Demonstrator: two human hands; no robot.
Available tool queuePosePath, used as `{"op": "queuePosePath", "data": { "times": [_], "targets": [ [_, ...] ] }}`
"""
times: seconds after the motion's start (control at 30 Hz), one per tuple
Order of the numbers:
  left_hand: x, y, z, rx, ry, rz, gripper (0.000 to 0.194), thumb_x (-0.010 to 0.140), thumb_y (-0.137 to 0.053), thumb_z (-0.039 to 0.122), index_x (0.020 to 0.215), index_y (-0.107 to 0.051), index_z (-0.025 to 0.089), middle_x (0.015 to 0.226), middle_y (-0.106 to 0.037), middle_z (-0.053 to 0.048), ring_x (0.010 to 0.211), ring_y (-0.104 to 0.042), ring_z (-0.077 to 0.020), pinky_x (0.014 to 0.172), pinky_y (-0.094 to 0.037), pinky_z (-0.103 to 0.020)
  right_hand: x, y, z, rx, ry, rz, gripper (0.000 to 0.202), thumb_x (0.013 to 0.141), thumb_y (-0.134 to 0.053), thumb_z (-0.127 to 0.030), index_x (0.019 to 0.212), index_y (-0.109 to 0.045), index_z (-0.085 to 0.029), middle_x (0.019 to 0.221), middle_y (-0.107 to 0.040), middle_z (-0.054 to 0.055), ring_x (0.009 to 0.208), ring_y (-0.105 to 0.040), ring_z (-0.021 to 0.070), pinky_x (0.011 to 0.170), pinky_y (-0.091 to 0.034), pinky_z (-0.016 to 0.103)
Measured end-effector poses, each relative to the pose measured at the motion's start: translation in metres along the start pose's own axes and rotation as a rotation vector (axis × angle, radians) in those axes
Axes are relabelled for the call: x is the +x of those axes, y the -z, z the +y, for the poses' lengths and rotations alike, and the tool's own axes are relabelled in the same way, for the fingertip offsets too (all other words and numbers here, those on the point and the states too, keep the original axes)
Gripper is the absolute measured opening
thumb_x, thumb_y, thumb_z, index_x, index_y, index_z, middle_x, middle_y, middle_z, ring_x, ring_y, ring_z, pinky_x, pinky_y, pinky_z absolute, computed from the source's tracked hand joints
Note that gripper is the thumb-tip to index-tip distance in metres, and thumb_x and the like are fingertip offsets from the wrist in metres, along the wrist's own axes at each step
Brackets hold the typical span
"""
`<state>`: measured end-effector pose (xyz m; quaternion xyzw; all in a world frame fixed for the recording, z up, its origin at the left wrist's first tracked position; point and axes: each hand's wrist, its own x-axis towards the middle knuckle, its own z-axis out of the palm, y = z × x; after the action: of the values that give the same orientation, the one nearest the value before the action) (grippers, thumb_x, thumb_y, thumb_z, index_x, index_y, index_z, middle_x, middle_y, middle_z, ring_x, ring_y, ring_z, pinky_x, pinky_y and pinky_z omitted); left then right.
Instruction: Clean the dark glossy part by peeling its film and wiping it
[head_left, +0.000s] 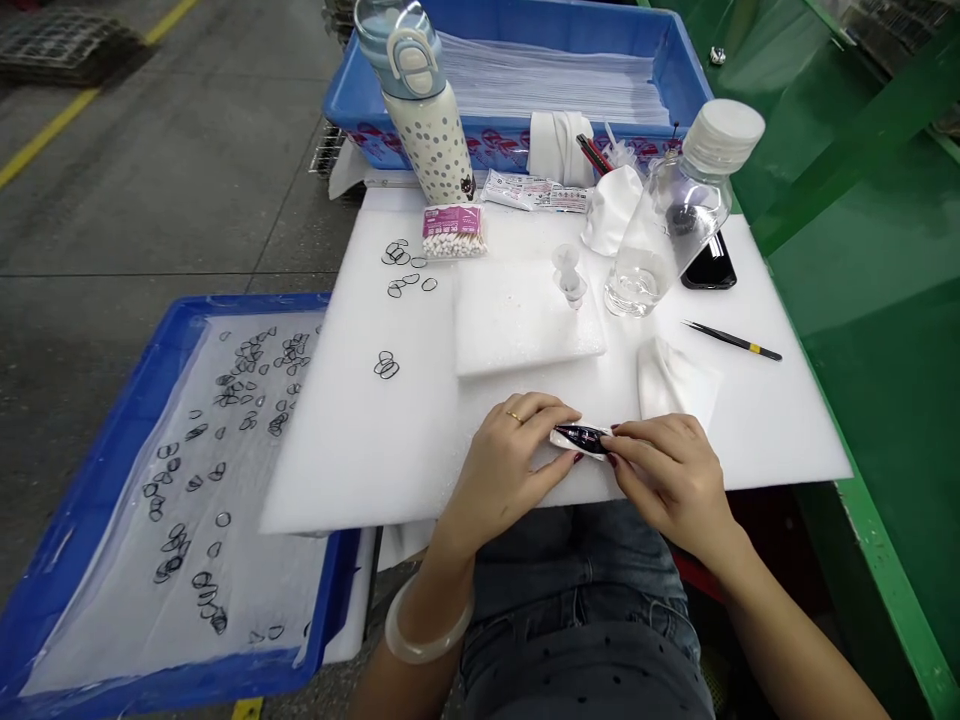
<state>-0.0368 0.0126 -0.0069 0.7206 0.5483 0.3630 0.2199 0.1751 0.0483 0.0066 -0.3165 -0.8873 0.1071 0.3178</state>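
Note:
Near the front edge of the white foam board (337,460), a small glossy black piece with white material around it (582,439) is held between both hands. My left hand (514,460) pinches its left end between thumb and fingers. The fingers of my right hand (671,475) are closed on its right end. Just behind them lie a white foam block (525,325) and a folded white cloth (675,385). Several thin black rings (386,365) rest on the board at the left.
Behind stand a dotted bottle (431,130), a clear bottle (675,215), a cotton swab pack (454,232) and a blue bin (495,130). Tweezers (733,340) and a phone (709,265) lie right. A blue tray (112,440) with many rings sits lower left.

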Motion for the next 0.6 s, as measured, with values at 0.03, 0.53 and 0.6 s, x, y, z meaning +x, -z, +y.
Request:
{"op": "queuePosePath", "data": {
  "times": [0.03, 0.53, 0.6],
  "targets": [
    [0.0, 0.0, 0.0, 0.002, -0.003, 0.002, 0.028, 0.087, -0.069, 0.017, 0.114, -0.062, 0.02, 0.109, -0.065, -0.004, 0.102, -0.062, -0.0212, 0.09, -0.049, -0.04, 0.0, -0.001, 0.0, -0.013, 0.013, 0.0, 0.017, 0.088, -0.064, -0.008, 0.102, -0.069, -0.014, 0.097, -0.073, 0.01, 0.083, -0.066, 0.0205, 0.074, -0.047, 0.038],
    [0.002, 0.002, 0.003, -0.049, 0.053, -0.022, 0.027, 0.09, -0.065, 0.021, 0.117, -0.061, 0.02, 0.113, -0.065, -0.006, 0.107, -0.06, -0.0229, 0.093, -0.048, -0.04, 0.004, 0.008, 0.001, 0.045, -0.012, -0.054, 0.014, 0.089, -0.063, -0.009, 0.101, -0.067, -0.016, 0.099, -0.072, 0.008, 0.087, -0.063, 0.0204, 0.076, -0.047, 0.038],
    [0.002, 0.004, 0.005, -0.07, 0.066, -0.01, 0.025, 0.092, -0.061, 0.019, 0.117, -0.062, 0.019, 0.114, -0.065, -0.006, 0.107, -0.06, -0.023, 0.094, -0.049, -0.04, 0.007, 0.009, 0.002, 0.077, -0.019, -0.034, 0.014, 0.089, -0.062, -0.009, 0.101, -0.066, -0.016, 0.097, -0.071, 0.008, 0.086, -0.062, 0.0192, 0.074, -0.047, 0.036]
  ]
}}
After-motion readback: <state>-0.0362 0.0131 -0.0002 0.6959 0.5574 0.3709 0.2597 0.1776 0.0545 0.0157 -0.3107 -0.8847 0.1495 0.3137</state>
